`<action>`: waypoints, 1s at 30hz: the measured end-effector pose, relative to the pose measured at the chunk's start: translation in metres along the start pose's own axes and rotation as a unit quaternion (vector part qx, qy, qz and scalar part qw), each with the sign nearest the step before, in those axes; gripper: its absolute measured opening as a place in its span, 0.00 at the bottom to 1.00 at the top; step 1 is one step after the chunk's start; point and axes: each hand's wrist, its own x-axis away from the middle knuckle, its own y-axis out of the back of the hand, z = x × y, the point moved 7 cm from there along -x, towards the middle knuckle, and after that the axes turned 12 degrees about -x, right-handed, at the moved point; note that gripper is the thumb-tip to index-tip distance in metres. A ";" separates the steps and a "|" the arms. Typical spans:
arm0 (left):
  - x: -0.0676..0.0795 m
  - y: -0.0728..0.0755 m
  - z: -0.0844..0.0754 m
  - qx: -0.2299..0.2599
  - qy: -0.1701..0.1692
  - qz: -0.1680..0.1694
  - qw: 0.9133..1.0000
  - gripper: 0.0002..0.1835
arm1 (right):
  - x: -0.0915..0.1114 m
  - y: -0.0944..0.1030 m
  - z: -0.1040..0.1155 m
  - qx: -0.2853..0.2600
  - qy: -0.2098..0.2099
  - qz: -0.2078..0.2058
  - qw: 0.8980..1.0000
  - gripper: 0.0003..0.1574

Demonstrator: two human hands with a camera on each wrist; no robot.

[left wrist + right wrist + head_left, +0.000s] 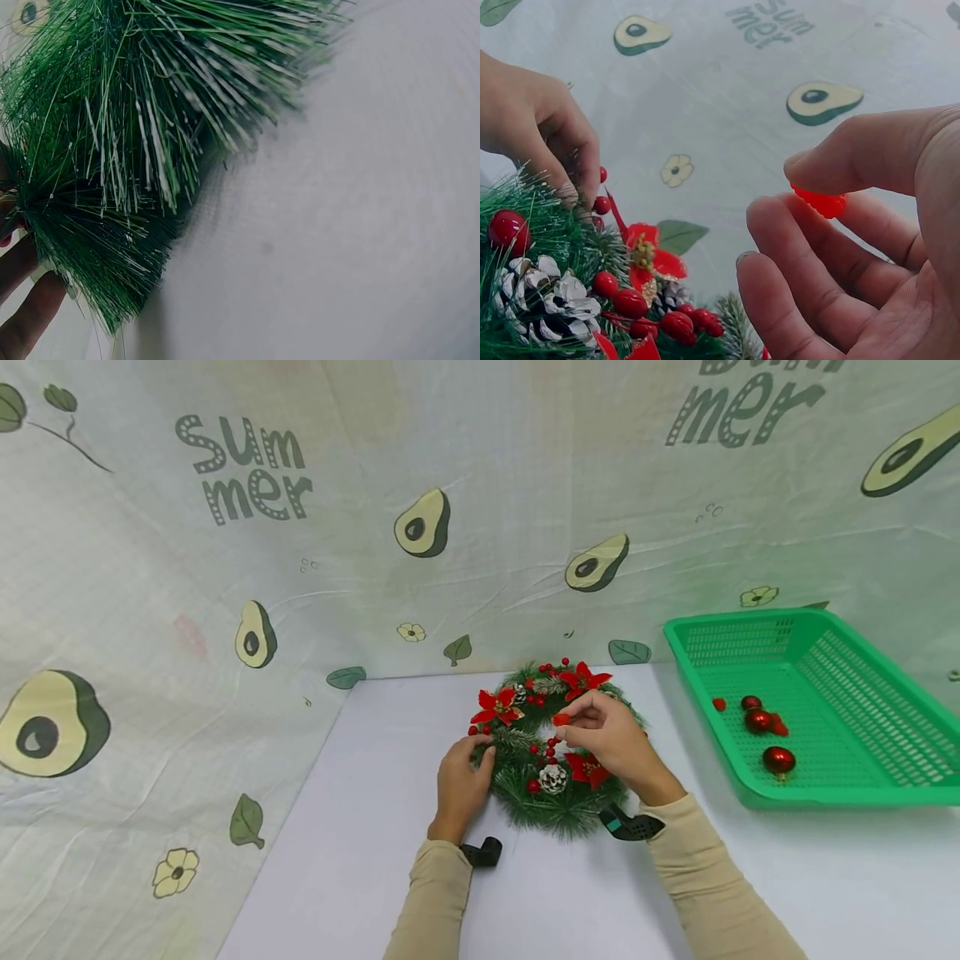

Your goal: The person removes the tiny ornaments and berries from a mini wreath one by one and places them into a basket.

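A green Christmas wreath (564, 817) lies on the white table, decorated with red poinsettias (498, 705), red berries and frosted pine cones (553, 778). My left hand (459, 787) grips its left edge with thumb and curled fingers. In the left wrist view, green needles (150, 90) fill the upper left and only some fingers (34, 315) show. Above the wreath's middle, my right hand (617, 740) pinches a small, bumpy red ornament (821, 201) between thumb and fingers. That ornament looks like a raspberry and is partly covered by the thumb.
To the right stands a green plastic basket (847, 795). Inside it lie shiny red baubles (778, 760) and small red bumpy pieces (780, 725). A pale cloth (510, 468) printed with avocados hangs behind the table (375, 793) and along its left side.
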 end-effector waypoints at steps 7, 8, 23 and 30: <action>0.001 0.001 0.000 -0.004 -0.006 -0.007 1.000 0.09 | 0.001 0.005 -0.001 0.007 0.015 -0.012 1.000 0.17; 0.001 0.001 0.000 -0.004 -0.006 -0.007 1.000 0.09 | 0.000 0.006 -0.001 0.010 0.018 -0.016 1.000 0.17; 0.001 0.002 -0.002 -0.002 -0.009 -0.008 1.000 0.09 | 0.004 0.030 0.006 0.008 0.032 -0.043 0.999 0.19; 0.000 0.003 -0.004 0.002 -0.014 -0.010 1.000 0.10 | 0.006 0.043 0.006 0.008 0.044 -0.055 0.998 0.18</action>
